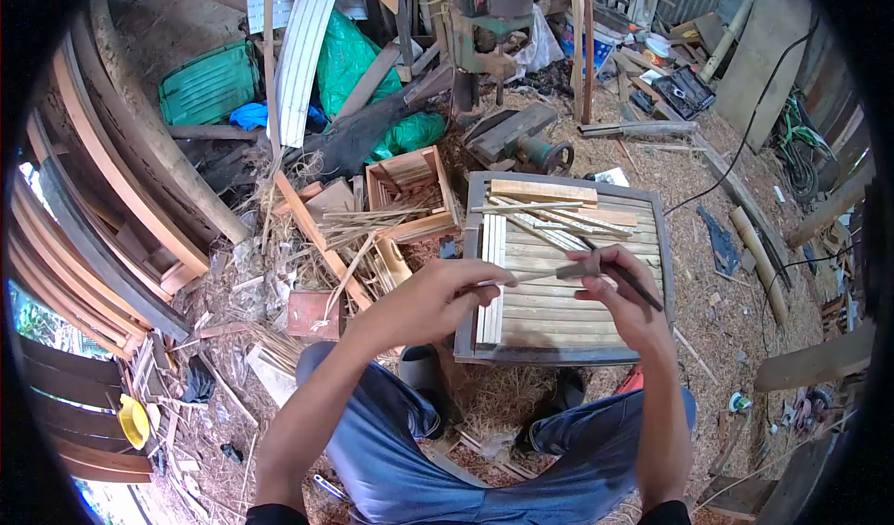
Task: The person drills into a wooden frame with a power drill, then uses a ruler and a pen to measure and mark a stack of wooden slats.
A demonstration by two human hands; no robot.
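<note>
My left hand (442, 300) is closed, its fingers pinching one end of a thin pale wooden strip (533, 275). The strip runs across to my right hand (631, 300), which is closed around a dark slim tool (641, 290). A flat grey piece (577, 269) meets the strip's other end at my right fingers; whether it belongs to the tool, I cannot make out. Both hands are above a slatted wooden panel in a dark frame (568, 350). On the panel lie several loose light strips (549, 225) and a thicker wooden piece (545, 192).
A wooden box (438, 169) stands beyond the panel's left side, near scattered sticks (377, 222). A bench vise (545, 152) sits past the panel's far edge. Curved planks (130, 171) lean at left. A black cable (750, 138) hangs at right. Shavings cover the ground.
</note>
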